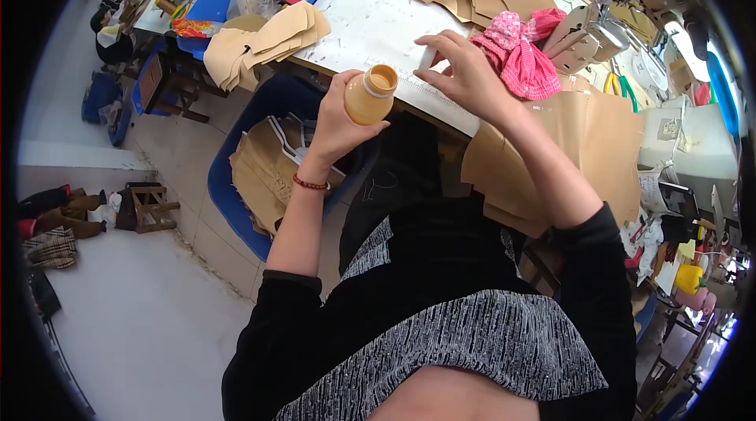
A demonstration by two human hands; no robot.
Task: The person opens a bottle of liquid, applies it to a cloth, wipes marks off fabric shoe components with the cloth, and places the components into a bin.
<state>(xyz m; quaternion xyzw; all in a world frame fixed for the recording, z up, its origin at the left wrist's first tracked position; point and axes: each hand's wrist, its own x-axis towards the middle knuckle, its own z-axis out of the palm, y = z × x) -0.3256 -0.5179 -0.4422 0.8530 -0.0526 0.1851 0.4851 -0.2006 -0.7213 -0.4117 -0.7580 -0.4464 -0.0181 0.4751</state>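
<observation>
My left hand (337, 128) is wrapped round a small bottle (367, 101) filled with something yellow-tan. Its mouth is uncapped and tips toward me, with a pale ring about the neck. Over the table's near edge, my right hand (474, 84) has its thumb and forefinger curved about a small white piece (427, 57); it blends with the white tabletop, so its kind is unclear. Close to the right hand lies a pink checked cloth bow (520, 51), against the sewing machine (587, 39).
Stacks of tan cut pieces lie on the white table (354, 7) at the back and left (272, 39). More tan sheets (583, 145) hang over the edge at right. A blue tub (224, 173) holding tan pieces stands below my left arm. Wooden stools (150, 208) stand at left.
</observation>
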